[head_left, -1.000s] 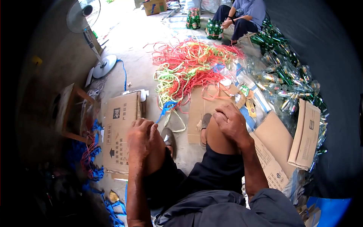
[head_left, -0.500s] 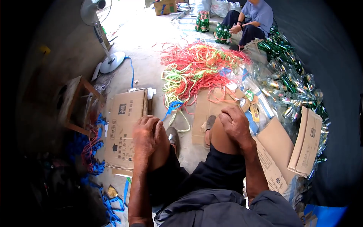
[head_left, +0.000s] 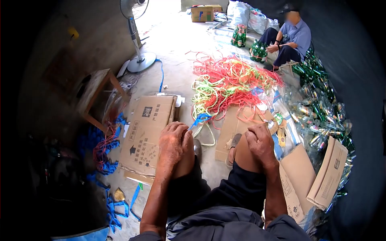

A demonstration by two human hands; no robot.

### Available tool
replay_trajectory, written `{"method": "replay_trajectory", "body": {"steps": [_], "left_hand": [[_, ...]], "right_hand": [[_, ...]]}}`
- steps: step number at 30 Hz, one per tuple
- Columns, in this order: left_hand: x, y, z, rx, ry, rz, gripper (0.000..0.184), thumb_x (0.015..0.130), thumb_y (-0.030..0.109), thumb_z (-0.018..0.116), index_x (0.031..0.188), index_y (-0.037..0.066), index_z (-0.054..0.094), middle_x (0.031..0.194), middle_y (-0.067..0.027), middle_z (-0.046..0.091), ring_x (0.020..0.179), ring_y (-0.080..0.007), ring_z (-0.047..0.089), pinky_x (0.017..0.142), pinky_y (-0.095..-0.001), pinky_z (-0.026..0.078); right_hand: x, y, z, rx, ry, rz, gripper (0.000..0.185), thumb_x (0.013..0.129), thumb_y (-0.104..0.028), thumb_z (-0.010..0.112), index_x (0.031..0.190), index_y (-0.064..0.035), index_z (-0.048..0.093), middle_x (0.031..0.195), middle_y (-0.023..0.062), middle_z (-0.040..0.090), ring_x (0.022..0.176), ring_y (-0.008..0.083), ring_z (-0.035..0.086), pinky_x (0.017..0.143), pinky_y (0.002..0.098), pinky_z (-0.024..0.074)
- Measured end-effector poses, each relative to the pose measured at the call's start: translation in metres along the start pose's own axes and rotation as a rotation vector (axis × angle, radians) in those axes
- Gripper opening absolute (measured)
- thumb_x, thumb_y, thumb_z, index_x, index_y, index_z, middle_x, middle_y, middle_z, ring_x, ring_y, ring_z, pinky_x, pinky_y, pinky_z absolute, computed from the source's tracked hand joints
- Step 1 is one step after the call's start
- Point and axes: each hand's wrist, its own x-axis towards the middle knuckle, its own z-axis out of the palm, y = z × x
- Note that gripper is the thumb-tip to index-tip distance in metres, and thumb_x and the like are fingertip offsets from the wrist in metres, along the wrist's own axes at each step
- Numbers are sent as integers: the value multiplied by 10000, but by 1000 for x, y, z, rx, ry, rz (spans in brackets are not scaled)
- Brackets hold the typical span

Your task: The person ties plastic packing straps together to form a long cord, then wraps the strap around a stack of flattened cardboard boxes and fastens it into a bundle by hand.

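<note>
My left hand (head_left: pixel 173 141) rests on my left knee, its fingers bent over the kneecap. On my right knee lies my right hand (head_left: pixel 260 143), its fingers curled together; whether anything is under them is hidden. Beside my left hand is a flat cardboard box (head_left: pixel 148 134) with printed characters. Beyond my knees spreads a tangled pile of red and yellow-green straps (head_left: pixel 229 82). A cardboard sheet (head_left: pixel 227 134) lies on the floor near my right foot.
A seated person (head_left: pixel 295 36) is beside bundled green bottles (head_left: pixel 258 51). Many loose bottles (head_left: pixel 321 108) lie at the right, near folded cardboard (head_left: pixel 329 172). A standing fan (head_left: pixel 140 62), a wooden stool (head_left: pixel 96 94) and blue straps (head_left: pixel 116 209) are at the left.
The view has turned, so the surroundings appear farther right and more of the seated person and the back shows. Both hands stay on the knees.
</note>
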Motion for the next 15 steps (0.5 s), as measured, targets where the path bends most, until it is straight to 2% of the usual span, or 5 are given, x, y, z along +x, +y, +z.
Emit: {"method": "replay_trajectory", "body": {"steps": [6, 15], "left_hand": [[-17, -2, -10, 8, 36, 23, 267, 928, 187, 709, 1152, 42, 719, 1254, -164, 701, 1263, -393, 607, 1088, -457, 481], [-24, 7, -13, 6, 53, -23, 272, 945, 193, 700, 1173, 45, 720, 1270, -156, 703, 1278, -398, 602, 1102, -464, 470]], "right_hand": [[-1, -29, -3, -5, 11, -105, 165, 900, -151, 694, 1034, -56, 702, 1044, 122, 661, 1002, 353, 633, 884, 448, 520], [12, -45, 14, 220, -82, -110, 152, 907, -134, 683, 1038, -57, 700, 1039, 120, 670, 1008, 352, 646, 887, 443, 526]]}}
